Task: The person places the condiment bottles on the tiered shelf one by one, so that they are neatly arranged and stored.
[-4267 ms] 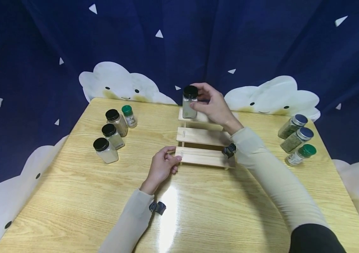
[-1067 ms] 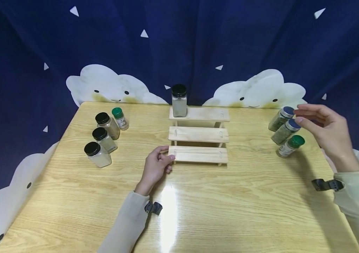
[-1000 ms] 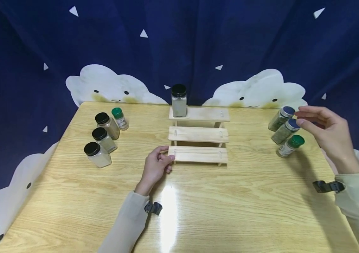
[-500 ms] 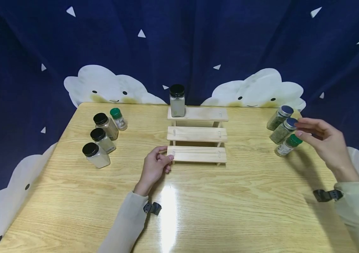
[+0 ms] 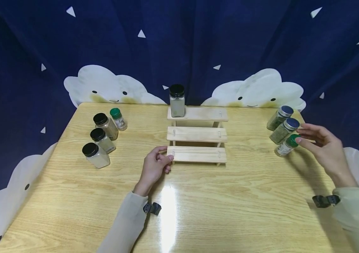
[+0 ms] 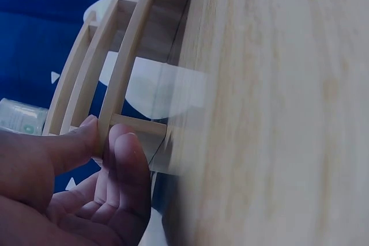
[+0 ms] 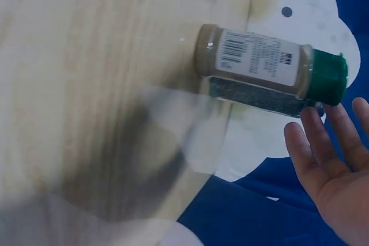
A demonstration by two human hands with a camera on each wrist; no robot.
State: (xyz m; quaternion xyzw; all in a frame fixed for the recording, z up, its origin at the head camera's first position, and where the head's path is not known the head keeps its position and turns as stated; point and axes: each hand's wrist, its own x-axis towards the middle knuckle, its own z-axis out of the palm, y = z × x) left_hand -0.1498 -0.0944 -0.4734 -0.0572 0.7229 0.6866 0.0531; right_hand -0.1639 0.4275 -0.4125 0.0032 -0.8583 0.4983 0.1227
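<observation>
We see left hand pinching rack, right hand loose-fingered, gripping nothing, beside green-cap jar right of rack

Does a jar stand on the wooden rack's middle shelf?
No, the wooden rack bears only one black-lidded jar, which stands on its top shelf.

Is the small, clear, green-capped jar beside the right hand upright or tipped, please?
Upright: the small, clear, green-capped jar stands base-down on the pale wood-grain table, its cap uppermost.

Green-capped jar stands right of wooden rack.
</observation>
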